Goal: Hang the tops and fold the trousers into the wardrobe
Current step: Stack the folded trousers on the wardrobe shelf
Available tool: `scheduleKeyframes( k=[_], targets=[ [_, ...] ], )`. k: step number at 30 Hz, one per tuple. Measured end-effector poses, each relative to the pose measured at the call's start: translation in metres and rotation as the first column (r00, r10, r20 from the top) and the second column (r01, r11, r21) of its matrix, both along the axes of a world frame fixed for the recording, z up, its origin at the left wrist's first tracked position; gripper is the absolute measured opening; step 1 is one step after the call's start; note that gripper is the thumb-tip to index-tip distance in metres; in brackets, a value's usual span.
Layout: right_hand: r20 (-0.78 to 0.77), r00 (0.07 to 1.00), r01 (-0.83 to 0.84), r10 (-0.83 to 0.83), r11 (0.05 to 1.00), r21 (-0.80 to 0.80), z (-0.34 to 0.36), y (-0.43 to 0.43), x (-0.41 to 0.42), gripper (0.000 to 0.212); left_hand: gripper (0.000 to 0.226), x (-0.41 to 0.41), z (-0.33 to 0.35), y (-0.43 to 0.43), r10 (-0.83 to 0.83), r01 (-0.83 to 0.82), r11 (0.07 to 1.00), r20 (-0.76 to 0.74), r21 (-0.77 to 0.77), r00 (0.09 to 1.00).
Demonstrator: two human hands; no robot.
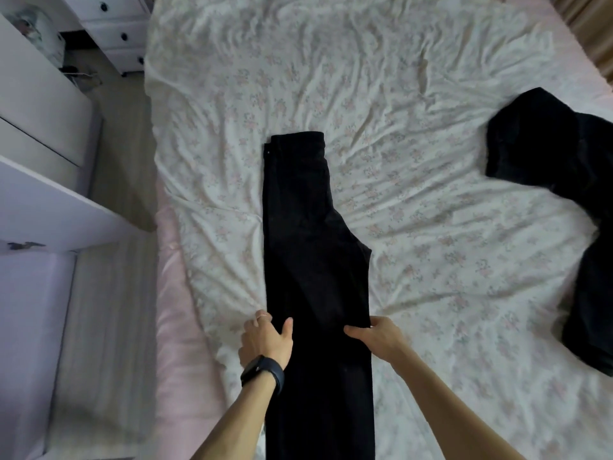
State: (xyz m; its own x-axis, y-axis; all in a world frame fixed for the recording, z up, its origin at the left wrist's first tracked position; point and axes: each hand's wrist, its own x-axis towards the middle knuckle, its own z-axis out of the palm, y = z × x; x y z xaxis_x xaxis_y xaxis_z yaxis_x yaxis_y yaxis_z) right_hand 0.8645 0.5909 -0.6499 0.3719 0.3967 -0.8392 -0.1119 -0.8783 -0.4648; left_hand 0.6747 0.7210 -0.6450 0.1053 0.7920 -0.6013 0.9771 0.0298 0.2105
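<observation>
- We have the black trousers (308,227) lying lengthwise down the middle of the bed (414,94). They are doubled leg over leg, with the waistband toward the bed's far side and the hems running off the near edge, out of view.
- Our left hand (265,338) pinches the trousers' left edge about halfway along, thumb on top of the cloth. Our right hand (376,335) pinches the right edge level with it, thumb on top too. How far the fingers reach under the cloth we cannot tell.
- If we lift from these two grips only, the hidden lower legs may drag over the bed's near edge and slide apart, so the fold would come out crooked.
- The seat bulges out on the right side, so the two layers may not match. A cross fold made now could trap that bulge as a crease.
- The bed's sheet is heavily wrinkled, and the cloth could catch and bunch up as we pull.
- The grips look shallow, and one slipping would let the top layer skew.
- Another dark garment (570,200) sprawls at the bed's right edge, well apart from the trousers. It is unlikely to interfere, though we cannot tell whether it is a top or trousers.
- The white shelves (49,200) stand off the bed's left side, so a loose fold could fall open on the way there.
</observation>
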Motion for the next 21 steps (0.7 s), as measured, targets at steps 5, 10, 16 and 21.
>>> scheduleKeyframes(
  k=[5, 10, 16, 21],
  targets=[
    [0.024, 0.996, 0.087, -0.089, 0.995, 0.055, 0.002, -0.038, -0.051, 0.029, 0.034, -0.027, 0.01, -0.015, 0.029, -0.029, 0.994, 0.003, -0.109, 1.0],
    [0.146, 0.984, 0.093, -0.098, 0.995, 0.042, 0.01, -0.051, -0.078, 0.015, 0.024, -0.045, 0.007, -0.041, 0.14, -0.132, 0.988, 0.094, -0.084, 0.986],
    [0.273, 0.939, 0.196, -0.211, 0.977, 0.079, 0.006, -0.078, -0.084, 0.017, 0.009, -0.077, -0.001, -0.058, 0.257, -0.275, 0.958, 0.185, 0.082, 0.949],
    [0.149, 0.976, 0.147, -0.158, 0.985, 0.086, 0.002, -0.088, -0.084, 0.024, 0.025, -0.063, -0.001, -0.063, -0.106, 0.031, 0.962, 0.268, 0.271, 0.957]
  ],
)
